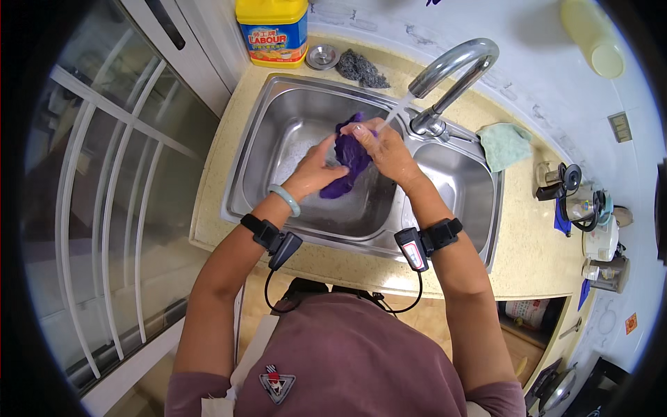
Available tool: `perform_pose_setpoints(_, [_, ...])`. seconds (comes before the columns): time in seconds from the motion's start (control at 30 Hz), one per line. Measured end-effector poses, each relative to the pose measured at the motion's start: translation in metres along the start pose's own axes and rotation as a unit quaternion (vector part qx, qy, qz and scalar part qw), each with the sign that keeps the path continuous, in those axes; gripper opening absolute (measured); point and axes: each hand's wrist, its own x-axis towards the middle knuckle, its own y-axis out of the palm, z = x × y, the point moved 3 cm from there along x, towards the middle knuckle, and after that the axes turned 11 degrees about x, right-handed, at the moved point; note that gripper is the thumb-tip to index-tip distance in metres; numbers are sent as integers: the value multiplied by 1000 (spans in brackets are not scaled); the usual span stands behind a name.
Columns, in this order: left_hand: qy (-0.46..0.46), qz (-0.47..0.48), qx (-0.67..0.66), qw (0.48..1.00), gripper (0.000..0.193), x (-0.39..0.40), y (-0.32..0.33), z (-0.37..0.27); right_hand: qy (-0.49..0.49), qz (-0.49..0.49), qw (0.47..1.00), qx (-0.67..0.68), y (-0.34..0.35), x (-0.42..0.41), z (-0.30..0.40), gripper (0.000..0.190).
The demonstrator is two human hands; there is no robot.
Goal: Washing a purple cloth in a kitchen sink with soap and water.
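A wet purple cloth (pixel 351 156) hangs bunched between my two hands, above the large left basin (pixel 276 151) of a stainless steel double sink. My right hand (pixel 383 148) grips its upper part, under the stream of running water (pixel 397 110) from the chrome gooseneck faucet (pixel 453 68). Lower on the cloth's left side, my left hand (pixel 315 169) holds it with thumb and fingers spread around it. Some of the fingers are hidden behind the fabric. Water wets the basin floor beneath.
Behind the sink stand a yellow detergent jug (pixel 273 34), a metal sink strainer (pixel 322 57) and steel wool (pixel 362 69). A pale green cloth (pixel 504 146) lies right of the faucet. Glass jugs (pixel 550 174) line the right counter. A sliding glass door (pixel 120 172) borders the left.
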Motion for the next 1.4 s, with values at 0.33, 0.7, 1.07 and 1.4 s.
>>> perform_pose_setpoints(0.33, [38, 43, -176, 983, 23, 22, -2, -58, 29, -47, 985, 163, -21, -7, 7, 50])
perform_pose_setpoints(0.7, [135, -15, -210, 968, 25, 33, -1, -77, 97, -7, 978, 186, 6, -38, -50, 46])
perform_pose_setpoints(1.07, [165, -73, -15, 983, 37, 38, 3, -91, 130, -105, 962, 216, -6, -45, -33, 35])
perform_pose_setpoints(1.4, [-230, 106, -117, 960, 67, 6, -7, -56, -59, -321, 937, 122, -7, -10, -8, 31])
